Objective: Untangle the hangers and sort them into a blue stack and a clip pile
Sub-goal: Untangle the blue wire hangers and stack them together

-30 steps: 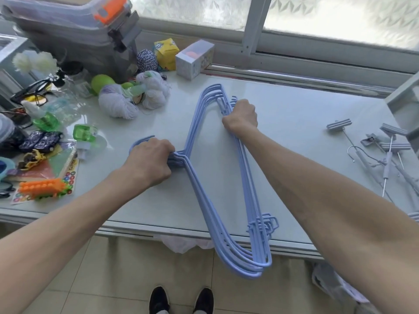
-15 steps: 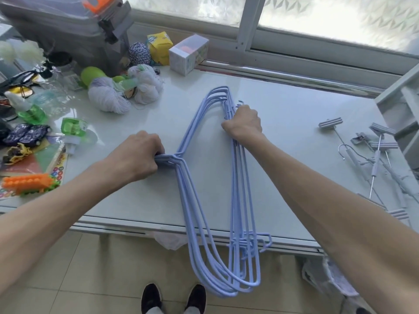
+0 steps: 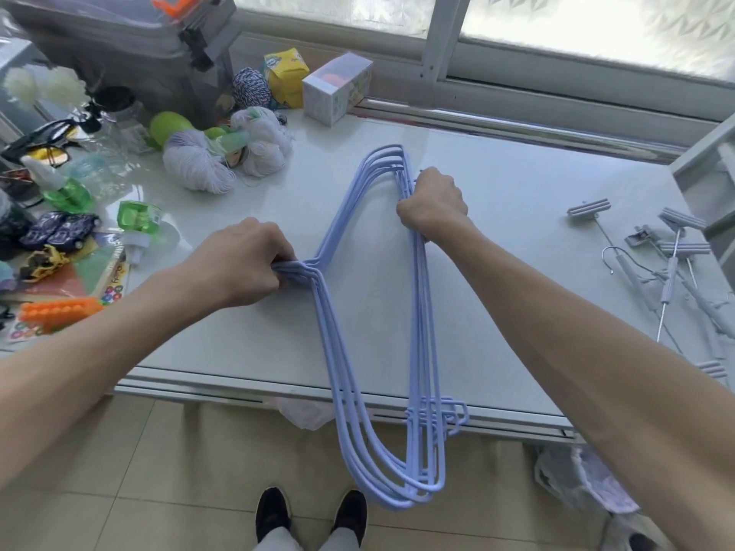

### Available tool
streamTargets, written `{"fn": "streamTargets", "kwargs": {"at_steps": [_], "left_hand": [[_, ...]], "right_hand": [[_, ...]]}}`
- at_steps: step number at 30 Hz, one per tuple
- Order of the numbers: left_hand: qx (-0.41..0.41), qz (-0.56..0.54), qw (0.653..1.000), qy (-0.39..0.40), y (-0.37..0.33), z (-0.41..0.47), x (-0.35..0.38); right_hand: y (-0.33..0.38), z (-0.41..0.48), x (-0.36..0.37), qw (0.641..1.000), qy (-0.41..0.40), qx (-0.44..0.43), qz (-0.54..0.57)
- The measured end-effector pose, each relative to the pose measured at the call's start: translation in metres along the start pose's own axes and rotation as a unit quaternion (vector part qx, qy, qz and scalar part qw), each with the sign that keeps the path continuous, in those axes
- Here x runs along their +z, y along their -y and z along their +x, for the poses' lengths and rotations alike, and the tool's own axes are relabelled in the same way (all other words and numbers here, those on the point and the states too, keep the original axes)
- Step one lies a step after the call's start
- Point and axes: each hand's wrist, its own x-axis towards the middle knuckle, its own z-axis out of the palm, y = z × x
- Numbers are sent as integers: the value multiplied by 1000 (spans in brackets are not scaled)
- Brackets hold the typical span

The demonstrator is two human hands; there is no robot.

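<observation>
Left hand (image 3: 242,264) grips the necks of blue hangers (image 3: 350,336) at 9 o'clock; right hand (image 3: 433,200) clasps their straight bars at 1 o'clock.

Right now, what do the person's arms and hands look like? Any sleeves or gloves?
The left arm and right arm are bare, no sleeves in view. The left hand and right hand wear no gloves; no watch or bracelet shows.

White table (image 3: 517,216) under frosted window (image 3: 596,29); beige tiled floor (image 3: 159,471); daylight
</observation>
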Motion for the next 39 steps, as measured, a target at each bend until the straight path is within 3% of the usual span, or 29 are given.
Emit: {"fn": "streamTargets", "kwargs": {"at_steps": [13,20,29,39], "left_hand": [[-2,-12,1000,-15,-9,-5,-5],[18,26,999,15,-5,-4,-1],[10,16,996,-84,0,-5,15],[32,32,999,3,-8,3,12]], "right_hand": [[1,-9,3,998,-45,-31,-44],[1,-9,4,1000,-3,13,-3],[0,-10,5,999,-37,12,-5],[-1,-10,8,998,-37,-8,-57]]}}
